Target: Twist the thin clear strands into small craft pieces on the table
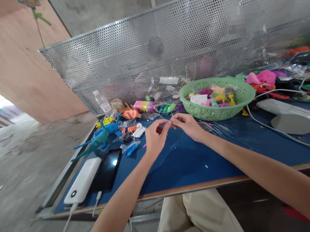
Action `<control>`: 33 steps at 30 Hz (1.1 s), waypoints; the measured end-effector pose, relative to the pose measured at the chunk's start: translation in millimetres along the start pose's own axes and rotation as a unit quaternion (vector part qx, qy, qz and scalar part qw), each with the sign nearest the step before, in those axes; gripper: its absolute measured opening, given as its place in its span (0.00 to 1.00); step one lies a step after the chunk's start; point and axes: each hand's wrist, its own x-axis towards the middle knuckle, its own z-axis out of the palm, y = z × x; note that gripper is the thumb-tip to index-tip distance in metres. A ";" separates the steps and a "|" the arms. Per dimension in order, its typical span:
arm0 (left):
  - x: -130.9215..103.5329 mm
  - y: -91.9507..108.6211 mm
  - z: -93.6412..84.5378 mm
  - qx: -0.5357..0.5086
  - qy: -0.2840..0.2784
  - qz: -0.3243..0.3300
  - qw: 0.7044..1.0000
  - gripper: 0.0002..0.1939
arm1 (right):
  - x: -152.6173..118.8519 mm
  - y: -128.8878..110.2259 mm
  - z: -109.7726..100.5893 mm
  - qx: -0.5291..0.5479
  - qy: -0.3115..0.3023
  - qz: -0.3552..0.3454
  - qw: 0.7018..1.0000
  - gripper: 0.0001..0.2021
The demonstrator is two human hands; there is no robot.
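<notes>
My left hand (156, 134) and my right hand (188, 125) meet over the blue tabletop, fingertips pinched close together. Between them runs a thin pale wire (180, 140), whose loose end curves down below the fingers. Whether it is metal wire or thread I cannot tell, and the fingertips hide the spot where they meet. More thin strands (216, 127) lie on the table to the right of my right hand. To the left of my left hand are a small white piece (138, 130) and a blue piece in clear plastic (131, 148).
A green plastic basket (219, 112) of colourful soft pieces stands behind my right hand. Blue toy dinosaurs (100, 137), a white power bank (82, 180) and a black phone (108, 171) lie left. A cable (285, 142) loops at right. A perforated metal panel (124, 55) closes the back.
</notes>
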 end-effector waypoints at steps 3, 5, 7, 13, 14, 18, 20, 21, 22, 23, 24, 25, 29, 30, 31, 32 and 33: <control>1.0 0.4 -1.3 0.009 0.017 0.006 1.000 0.11 | -1.6 -6.1 -2.6 -0.058 0.015 -0.047 0.997 0.13; 1.9 -0.9 -1.5 0.002 0.020 -0.001 1.000 0.12 | -2.8 -8.9 -3.1 -0.098 0.033 -0.070 0.992 0.11; 2.7 -3.3 -1.0 -0.018 0.013 -0.019 1.000 0.12 | -4.3 -10.8 -2.7 -0.131 0.046 -0.087 0.986 0.10; 4.6 -7.7 -0.5 -0.105 -0.013 -0.079 0.991 0.13 | -9.7 -18.2 0.5 -0.209 0.054 -0.153 0.964 0.08; 4.6 -7.1 -0.6 -0.109 -0.009 -0.077 0.991 0.12 | -10.5 -19.4 0.9 -0.223 0.060 -0.170 0.958 0.07; 2.5 -3.5 -0.1 -0.098 0.015 -0.050 0.994 0.11 | -10.8 -17.4 2.6 -0.226 0.074 -0.198 0.951 0.08; 0.6 -3.2 0.7 -0.085 0.024 -0.027 0.996 0.10 | -8.8 -11.2 3.6 -0.175 0.067 -0.175 0.967 0.10; -0.3 -3.6 1.0 -0.076 0.027 -0.015 0.997 0.09 | -7.3 -7.1 3.8 -0.140 0.058 -0.157 0.976 0.11; -1.0 -4.4 1.1 -0.063 0.028 -0.001 0.998 0.09 | -5.6 -2.9 3.8 -0.111 0.047 -0.139 0.983 0.11; -1.5 -5.3 1.0 -0.048 0.029 0.014 0.998 0.09 | -3.8 1.2 3.4 -0.092 0.035 -0.121 0.988 0.12; -1.8 -6.4 0.6 -0.030 0.027 0.032 0.999 0.09 | -2.2 4.8 2.5 -0.080 0.023 -0.103 0.991 0.13; -1.8 -7.3 -0.1 -0.012 0.025 0.053 0.998 0.09 | -0.8 7.5 1.3 -0.076 0.011 -0.088 0.993 0.13; 0.1 -10.4 -4.5 0.054 -0.009 0.136 0.989 0.10 | 1.0 7.7 -5.3 -0.116 -0.020 -0.065 0.991 0.14; 0.9 -11.0 -5.6 0.070 -0.020 0.152 0.986 0.10 | 0.6 5.2 -6.6 -0.135 -0.024 -0.065 0.988 0.14; 1.7 -11.6 -6.4 0.087 -0.030 0.166 0.982 0.09 | -0.1 2.1 -7.6 -0.157 -0.024 -0.068 0.985 0.13; 2.3 -12.2 -7.1 0.104 -0.040 0.178 0.978 0.09 | -0.9 -1.2 -8.2 -0.183 -0.023 -0.074 0.980 0.12; 2.8 -12.6 -7.5 0.121 -0.047 0.188 0.974 0.09 | -1.6 -4.4 -8.5 -0.208 -0.018 -0.082 0.974 0.12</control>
